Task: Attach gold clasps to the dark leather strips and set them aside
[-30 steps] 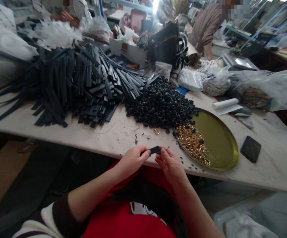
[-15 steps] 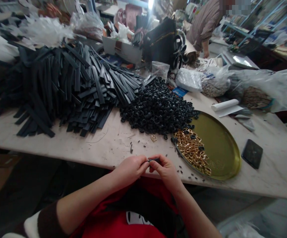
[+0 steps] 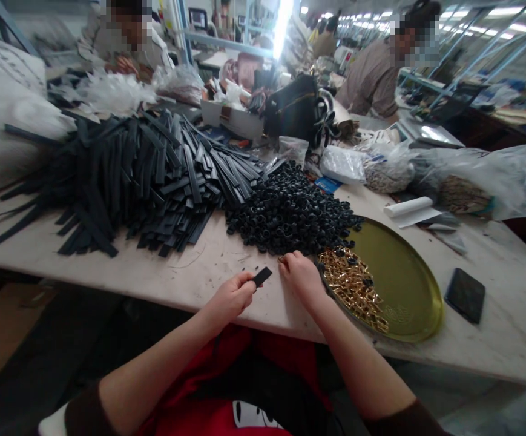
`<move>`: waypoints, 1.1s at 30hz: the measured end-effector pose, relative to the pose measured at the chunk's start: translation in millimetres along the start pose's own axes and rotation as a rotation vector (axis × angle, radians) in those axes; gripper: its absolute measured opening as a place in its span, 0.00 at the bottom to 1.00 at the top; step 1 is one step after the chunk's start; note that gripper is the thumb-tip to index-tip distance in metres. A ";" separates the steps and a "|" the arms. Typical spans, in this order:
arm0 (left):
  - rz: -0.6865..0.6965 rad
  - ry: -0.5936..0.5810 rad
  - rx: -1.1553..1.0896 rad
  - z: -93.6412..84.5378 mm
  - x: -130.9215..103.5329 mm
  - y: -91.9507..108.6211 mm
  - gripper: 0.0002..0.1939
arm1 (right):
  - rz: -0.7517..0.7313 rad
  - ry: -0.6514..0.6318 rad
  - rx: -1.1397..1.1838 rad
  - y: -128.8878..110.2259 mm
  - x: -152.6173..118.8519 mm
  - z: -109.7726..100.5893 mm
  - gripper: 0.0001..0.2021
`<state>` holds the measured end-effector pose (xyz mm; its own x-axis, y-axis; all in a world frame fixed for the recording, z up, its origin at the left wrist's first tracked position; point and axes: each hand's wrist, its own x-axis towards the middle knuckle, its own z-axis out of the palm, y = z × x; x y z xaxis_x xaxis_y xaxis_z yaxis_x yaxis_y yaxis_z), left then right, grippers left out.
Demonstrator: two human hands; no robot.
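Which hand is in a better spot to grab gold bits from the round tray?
Probably the right hand: it's beside the round tray with its gold bits, though a loose bit seems at its fingers. The left hand is farther away and holds a black strip.

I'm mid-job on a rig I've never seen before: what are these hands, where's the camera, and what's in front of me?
There's no machine: these are a person's bare hands, seen by a camera worn on the head, looking forward and down. The left hand holds a short dark strip. The right hand is at the table; its fingers partly hide a small piece, too small to identify. Beyond lie long dark strips and small black loops. To the right are a brassy tray with gold-coloured pieces, and a phone-like slab.
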<state>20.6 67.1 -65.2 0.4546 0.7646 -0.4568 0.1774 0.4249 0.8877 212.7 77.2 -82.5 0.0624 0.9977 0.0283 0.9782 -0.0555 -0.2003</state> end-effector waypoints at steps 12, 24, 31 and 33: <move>0.159 0.031 0.124 19.1 -19.2 -3.2 0.14 | -0.157 0.055 0.684 -31.2 -74.3 -13.6 0.02; 0.314 -0.058 0.177 15.6 -46.9 -4.2 0.13 | 0.391 -0.537 1.934 -47.1 -103.2 -22.3 0.11; 0.286 -0.086 0.259 14.4 -33.8 -3.8 0.12 | 0.411 -0.447 1.986 -47.0 -103.5 -9.7 0.08; 0.310 -0.073 0.320 14.6 -28.7 -5.8 0.11 | 0.487 -0.394 1.967 -44.6 -99.4 -5.5 0.11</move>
<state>19.3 35.6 -56.4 0.5871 0.7911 -0.1718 0.2792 0.0014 0.9602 164.0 -19.7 -70.9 -0.1038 0.8858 -0.4524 -0.5935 -0.4202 -0.6864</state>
